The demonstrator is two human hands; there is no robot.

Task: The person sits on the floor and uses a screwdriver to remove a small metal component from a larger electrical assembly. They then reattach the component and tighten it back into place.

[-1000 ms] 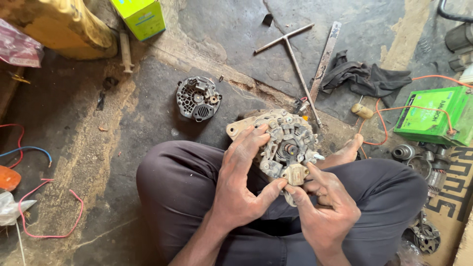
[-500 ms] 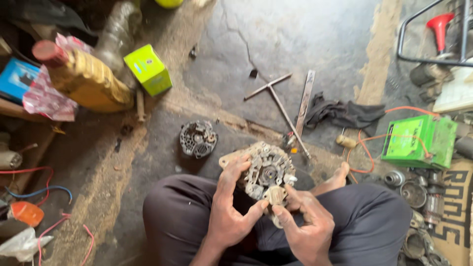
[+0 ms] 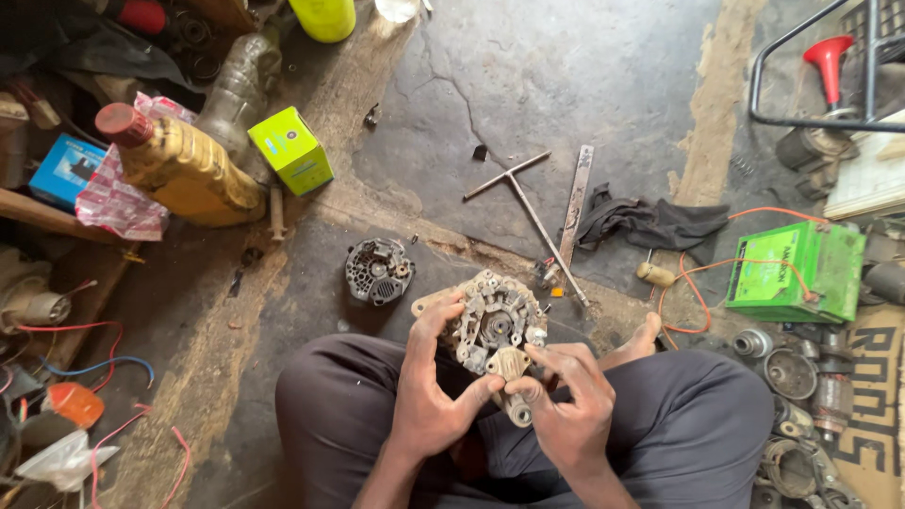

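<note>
I sit cross-legged on a stained concrete floor and hold a grimy round alternator housing (image 3: 490, 325) over my lap. My left hand (image 3: 436, 396) grips its left side, thumb under a tan mounting lug. My right hand (image 3: 566, 405) pinches the lower lug and touches the housing's face with its fingertips. A second round dark alternator part (image 3: 378, 270) lies on the floor just left of and beyond my hands.
A T-handle wrench (image 3: 523, 203), a flat metal bar (image 3: 575, 203) and a dark rag (image 3: 650, 223) lie ahead. A green battery (image 3: 797, 273) with orange wires sits right, metal parts (image 3: 792, 372) below it. A yellow jug (image 3: 184, 170) and yellow-green box (image 3: 290, 151) stand left.
The view has pulled back and tilted, showing more floor and clutter on the left. Both hands keep holding the housing; my right fingers have shifted onto its lower face.
</note>
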